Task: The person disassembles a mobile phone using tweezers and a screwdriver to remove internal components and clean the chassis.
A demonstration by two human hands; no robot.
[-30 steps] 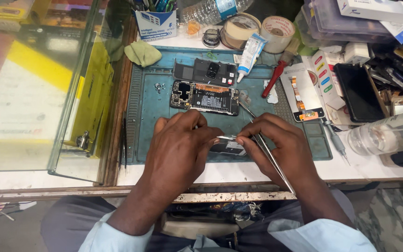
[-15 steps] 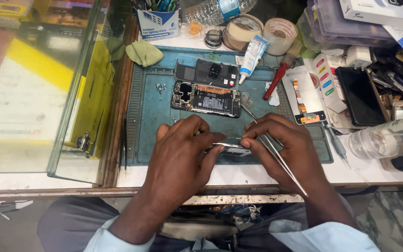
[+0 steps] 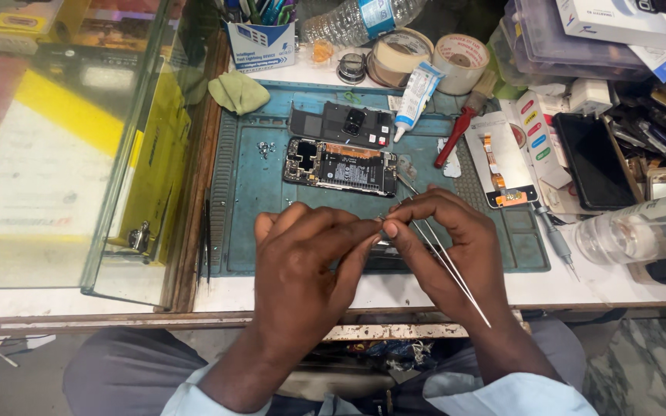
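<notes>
Small part being handled over teal repair mat, near edge of bench.
Left hand and right hand are meeting fingertip to fingertip, pinching a tiny, unclear piece; right is also gripping slim metal tweezers. Opened black phone is lying just beyond; likely needing fine placement.

Two tape rolls — one tweezers.

White worktop with wooden edge, glass display case at left, grey marbled floor.
</notes>
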